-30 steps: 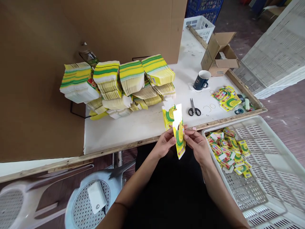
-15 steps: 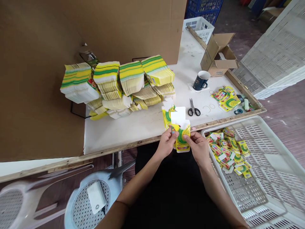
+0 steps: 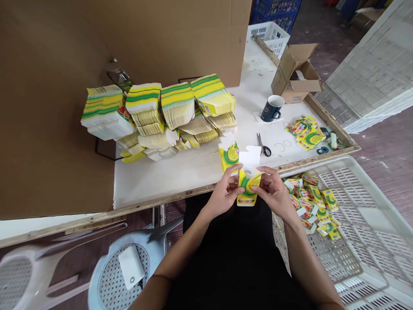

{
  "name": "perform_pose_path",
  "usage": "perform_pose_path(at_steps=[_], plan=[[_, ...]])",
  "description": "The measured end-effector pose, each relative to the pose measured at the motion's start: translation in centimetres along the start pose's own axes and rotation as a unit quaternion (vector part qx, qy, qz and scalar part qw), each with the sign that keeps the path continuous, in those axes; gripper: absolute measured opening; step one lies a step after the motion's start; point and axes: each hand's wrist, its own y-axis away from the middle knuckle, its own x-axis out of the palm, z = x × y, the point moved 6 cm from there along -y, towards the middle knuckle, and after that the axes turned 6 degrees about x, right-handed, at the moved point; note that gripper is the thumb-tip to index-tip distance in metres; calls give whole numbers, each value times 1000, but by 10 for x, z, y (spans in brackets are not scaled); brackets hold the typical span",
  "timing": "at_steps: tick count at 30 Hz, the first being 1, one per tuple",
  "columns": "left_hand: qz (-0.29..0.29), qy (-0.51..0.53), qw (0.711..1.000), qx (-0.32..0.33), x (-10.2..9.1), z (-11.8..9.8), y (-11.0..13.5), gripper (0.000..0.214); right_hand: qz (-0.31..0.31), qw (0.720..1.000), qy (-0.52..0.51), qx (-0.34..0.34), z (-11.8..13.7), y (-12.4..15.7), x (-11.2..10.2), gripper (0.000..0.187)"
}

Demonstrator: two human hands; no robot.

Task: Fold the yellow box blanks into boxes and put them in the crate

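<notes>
Between my two hands is a yellow and green printed carton (image 3: 248,183), its white end flaps standing up at the top. My left hand (image 3: 226,191) pinches its left edge, thumb on the front. From the other side my right hand (image 3: 273,191) grips it, with the thumb on the printed face and the fingers at the right edge. Just behind, at the table's front edge, lies a small pile of similar flat cartons (image 3: 229,155). Black-handled scissors (image 3: 265,148) rest behind the carton, one handle loop partly hidden.
Stacked bundles of flat cartons (image 3: 177,105) fill the table's left. Right of them stand a dark mug (image 3: 269,113), an opened cardboard box (image 3: 287,84) and loose printed cartons (image 3: 308,133). A white crate (image 3: 371,202) at my right holds several folded boxes (image 3: 318,206). A stool (image 3: 106,275) stands lower left.
The carton has shifted slightly right and now covers part of the scissors. Both hands have changed their hold, with fingers raised along the carton's sides.
</notes>
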Motion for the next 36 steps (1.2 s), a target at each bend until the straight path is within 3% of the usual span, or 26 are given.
perform_pose_path(at_steps=[3,6,11,16,21,24,27,32,36], plan=[[28,-10,1000,-6,1,2,1,51,24,999,33,6,0,1,-1,28],[39,-6,999,-21,2,8,2,47,31,999,39,-9,3,0,-2,19],[35,2,999,-38,6,14,3,50,-2,996,66,-61,16,-2,-7,25],[27,47,998,-43,9,10,2,91,-59,998,3,-23,5,-4,-14,34],[47,9,999,-25,10,13,1,78,-56,998,5,-4,-9,-5,-16,35],[36,-1,999,-20,8,15,1,70,-64,997,33,-37,-1,-4,-23,37],[21,-31,999,-10,7,13,1,59,-44,994,67,-72,15,0,-27,53],[18,-80,996,40,11,7,0,51,-3,996,88,22,13,-1,-21,44],[35,-92,995,30,12,9,-1,54,-25,990,137,22,8,-9,-13,40]])
